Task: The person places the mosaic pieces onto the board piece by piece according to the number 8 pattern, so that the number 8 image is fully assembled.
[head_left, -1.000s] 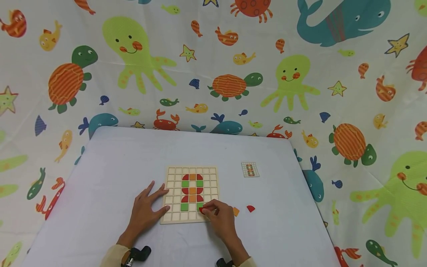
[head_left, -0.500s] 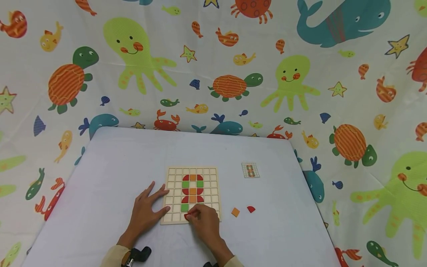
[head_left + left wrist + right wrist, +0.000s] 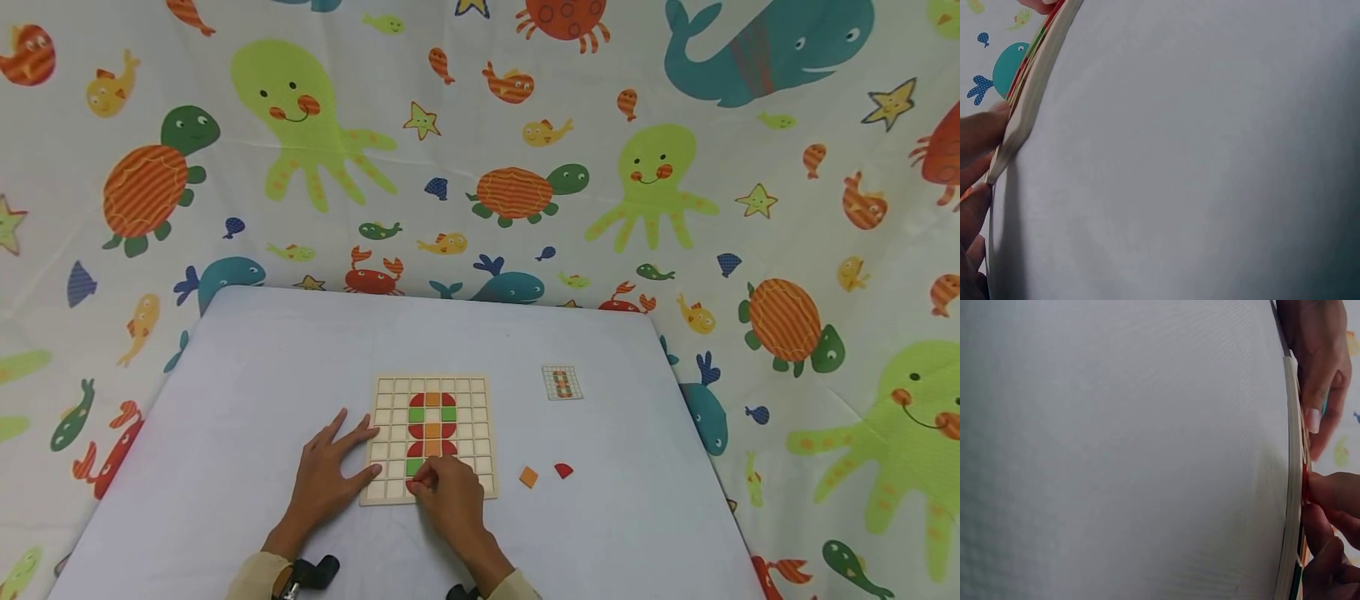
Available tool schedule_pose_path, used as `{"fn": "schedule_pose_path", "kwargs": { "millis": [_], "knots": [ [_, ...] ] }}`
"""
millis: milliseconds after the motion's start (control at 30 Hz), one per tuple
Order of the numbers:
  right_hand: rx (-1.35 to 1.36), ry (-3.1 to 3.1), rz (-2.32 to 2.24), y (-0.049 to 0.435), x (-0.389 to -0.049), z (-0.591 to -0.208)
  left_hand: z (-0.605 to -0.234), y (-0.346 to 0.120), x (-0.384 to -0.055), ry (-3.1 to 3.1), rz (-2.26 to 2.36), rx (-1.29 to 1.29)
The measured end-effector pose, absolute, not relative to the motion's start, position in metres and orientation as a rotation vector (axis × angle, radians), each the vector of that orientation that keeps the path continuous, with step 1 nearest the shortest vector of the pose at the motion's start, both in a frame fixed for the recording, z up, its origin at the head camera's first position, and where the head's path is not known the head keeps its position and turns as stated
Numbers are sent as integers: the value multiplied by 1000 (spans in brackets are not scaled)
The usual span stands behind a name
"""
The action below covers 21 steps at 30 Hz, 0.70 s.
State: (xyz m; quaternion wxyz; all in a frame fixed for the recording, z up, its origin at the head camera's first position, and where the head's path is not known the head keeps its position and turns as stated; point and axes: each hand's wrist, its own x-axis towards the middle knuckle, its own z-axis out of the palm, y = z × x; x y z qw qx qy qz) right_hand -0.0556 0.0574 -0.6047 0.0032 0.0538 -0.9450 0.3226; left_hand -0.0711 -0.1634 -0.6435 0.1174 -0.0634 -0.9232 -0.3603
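A wooden grid board lies on the white table, with red rounded pieces, green squares and orange squares set in its middle columns. My right hand pinches a red quarter-circle tile between thumb and fingers, down at a bottom-row cell below the left green square. It covers part of the board's lower right. In the right wrist view the red tile shows at the fingertips. My left hand rests with spread fingers against the board's left edge; in the left wrist view its fingers touch that edge.
Right of the board lie a loose orange square and a loose red quarter-circle. A small pattern card with a printed grid is further back on the right. A sea-animal cloth hangs behind the table.
My right hand has moved left across the board with the red tile, from beside the right green square to the bottom row, uncovering the loose orange square. My left hand has stayed put.
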Motion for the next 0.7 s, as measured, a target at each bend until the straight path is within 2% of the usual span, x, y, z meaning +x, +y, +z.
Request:
{"fn": "schedule_pose_path", "kwargs": {
  "millis": [300,467,700],
  "knots": [
    [197,-2919,1165,75,-51,-599,-642,-162,-70,-2719,-1049,-164],
    [12,-2835,1309,107,-50,-598,-643,-162,-70,-2732,-1036,-142],
    [-337,-2759,1212,160,-54,-596,-642,-162,-70,-2727,-1040,-149]
  ]
}}
